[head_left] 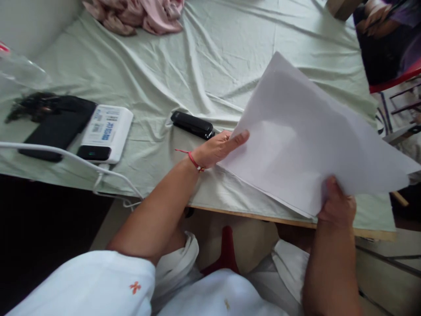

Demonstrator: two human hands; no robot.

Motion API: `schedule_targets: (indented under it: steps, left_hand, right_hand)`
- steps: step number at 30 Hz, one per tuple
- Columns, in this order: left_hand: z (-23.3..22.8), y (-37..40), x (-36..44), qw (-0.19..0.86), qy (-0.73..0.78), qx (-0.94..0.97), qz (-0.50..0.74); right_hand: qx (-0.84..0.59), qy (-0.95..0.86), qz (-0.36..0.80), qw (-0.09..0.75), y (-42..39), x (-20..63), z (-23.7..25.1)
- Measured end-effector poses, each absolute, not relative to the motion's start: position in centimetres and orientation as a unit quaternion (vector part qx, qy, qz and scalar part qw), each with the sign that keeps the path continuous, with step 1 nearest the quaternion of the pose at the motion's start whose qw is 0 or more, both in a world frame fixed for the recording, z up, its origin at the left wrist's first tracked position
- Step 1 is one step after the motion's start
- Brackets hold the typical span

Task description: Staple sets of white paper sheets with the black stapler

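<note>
From the head view, the right hand (335, 204) pinches the lower corner of a stack of white paper sheets (305, 145) held tilted above the desk (204, 66). The left hand (219, 148) lies flat and open against the sheets' left edge, just beside a black stapler (193, 124). A white power bank (105, 134) lies further left on the green cloth.

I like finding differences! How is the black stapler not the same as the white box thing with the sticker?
The stapler is black, slim and plain; the white box is wider, flatter and carries a printed label. The stapler lies just beyond the left hand, which touches the paper sheets; the white box sits further left with a white cable by it. Both rest on the green sheet.
</note>
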State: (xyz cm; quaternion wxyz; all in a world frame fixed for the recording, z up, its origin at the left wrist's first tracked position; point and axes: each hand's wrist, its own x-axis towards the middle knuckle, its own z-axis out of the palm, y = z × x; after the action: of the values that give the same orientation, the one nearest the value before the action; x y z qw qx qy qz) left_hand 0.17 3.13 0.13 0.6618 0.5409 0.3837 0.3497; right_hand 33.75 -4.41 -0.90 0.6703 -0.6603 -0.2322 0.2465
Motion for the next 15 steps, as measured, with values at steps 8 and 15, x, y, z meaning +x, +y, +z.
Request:
schedule_targets:
  steps: [8, 15]
  left_hand:
    - [0.6, 3.3, -0.9, 0.675, 0.38, 0.529, 0.348]
    - [1.0, 3.1, -1.6, 0.593, 0.352, 0.619, 0.377]
  right_hand:
    - [-0.642, -0.248, 0.302, 0.66, -4.4, 34.3, -1.1]
    - [-0.631, -0.292, 0.245, 0.675, -4.9, 34.5, -0.6]
